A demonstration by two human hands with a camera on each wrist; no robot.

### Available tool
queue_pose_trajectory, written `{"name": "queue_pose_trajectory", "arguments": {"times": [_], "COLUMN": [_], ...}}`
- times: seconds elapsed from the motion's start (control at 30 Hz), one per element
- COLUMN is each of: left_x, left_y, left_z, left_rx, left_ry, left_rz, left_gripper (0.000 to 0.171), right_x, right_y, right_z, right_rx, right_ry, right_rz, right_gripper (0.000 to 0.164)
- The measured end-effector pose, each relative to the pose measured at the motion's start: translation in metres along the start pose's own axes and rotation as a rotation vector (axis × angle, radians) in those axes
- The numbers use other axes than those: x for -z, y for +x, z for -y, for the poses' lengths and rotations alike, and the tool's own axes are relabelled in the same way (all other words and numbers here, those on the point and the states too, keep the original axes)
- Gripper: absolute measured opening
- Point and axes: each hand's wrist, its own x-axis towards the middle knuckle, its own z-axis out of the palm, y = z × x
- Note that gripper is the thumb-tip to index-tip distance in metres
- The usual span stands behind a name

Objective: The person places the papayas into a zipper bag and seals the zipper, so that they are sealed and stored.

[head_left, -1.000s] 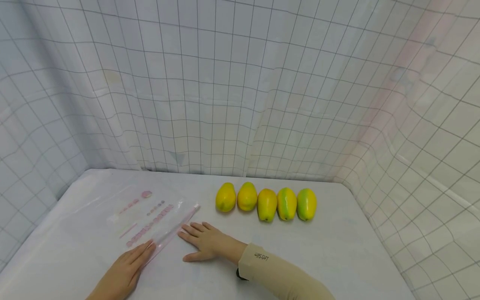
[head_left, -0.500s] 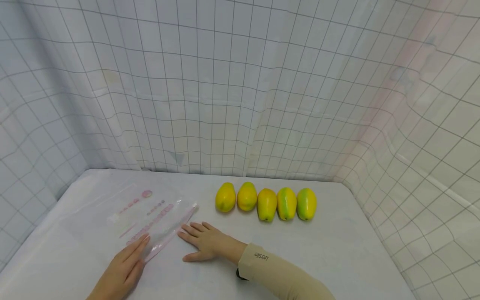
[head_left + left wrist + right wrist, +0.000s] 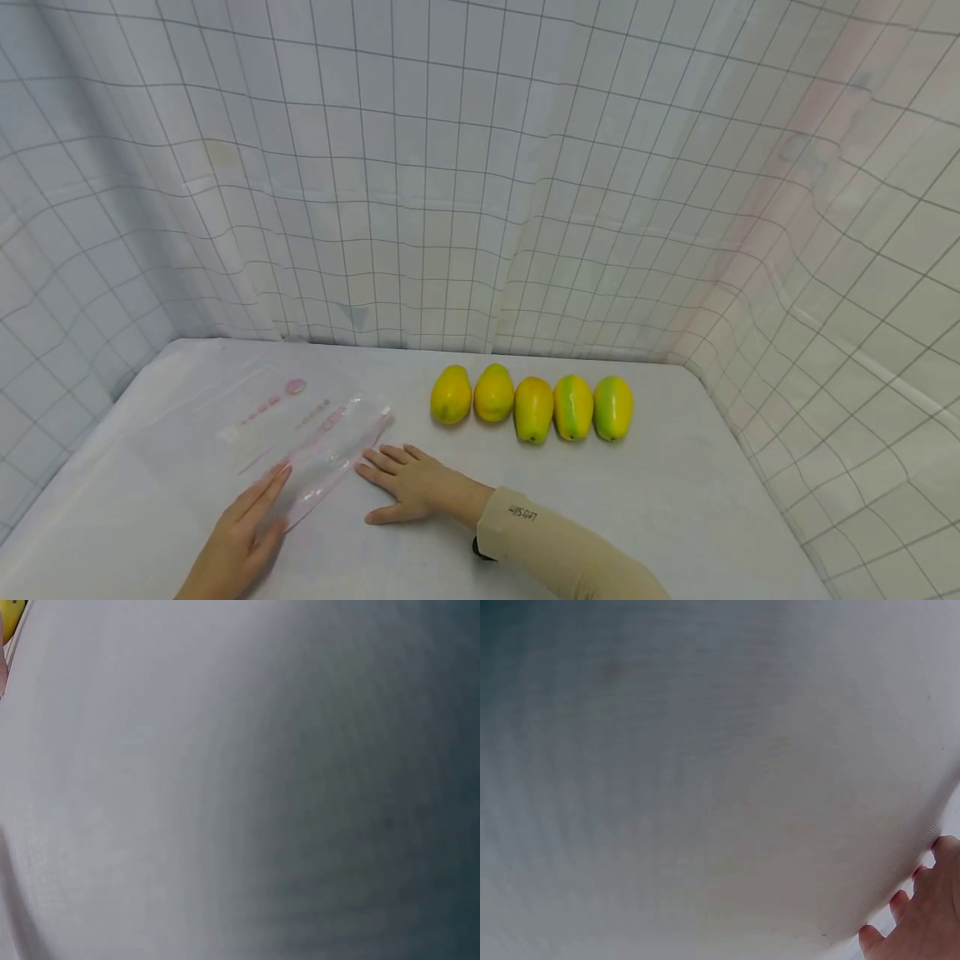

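Note:
A clear plastic zip bag with pink print and a pink strip along its near edge lies flat on the white table. My left hand rests on the bag's near left part, fingers straight and together, thumb apart. My right hand lies palm down with its fingers spread, fingertips at or just beside the bag's pink edge; contact is hard to tell. Neither hand grips anything. In the right wrist view, the right hand's fingers show at the lower right. Mostly blurred white surface fills both wrist views.
Several yellow-green fruits that look like papayas stand in a row at the table's back middle, beyond the right hand. A white curtain with a grid pattern encloses the white table at the back and sides.
My left hand has slid left over the bag, away from its pink edge. The bag's edge has shifted slightly left with it. My right hand has stayed still.

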Motion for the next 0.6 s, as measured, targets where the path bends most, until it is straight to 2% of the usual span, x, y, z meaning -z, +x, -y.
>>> {"name": "queue_pose_trajectory", "arguments": {"times": [0.23,0.33,0.4,0.6], "left_x": [-0.0037,-0.0035,-0.0027,0.0025], "left_y": [0.0041,0.0053,0.0058,0.0054], "left_z": [0.0051,0.0050,0.0040,-0.0012], "left_rx": [-0.093,-0.112,-0.112,-0.044], "left_ry": [0.037,0.064,0.082,0.127], "left_rz": [-0.081,-0.095,-0.095,-0.015], "left_gripper": [0.063,0.061,0.058,0.058], "right_x": [-0.0015,-0.0022,-0.0024,-0.0018], "right_y": [0.0012,0.0017,0.0019,0.0015], "right_z": [-0.0001,-0.0002,-0.0004,-0.0004], "right_rx": [-0.005,-0.003,-0.001,0.007], "right_ry": [-0.013,-0.019,-0.019,-0.011], "right_rz": [0.005,0.003,0.002,-0.002], "right_gripper": [0.075,0.075,0.075,0.075]}}
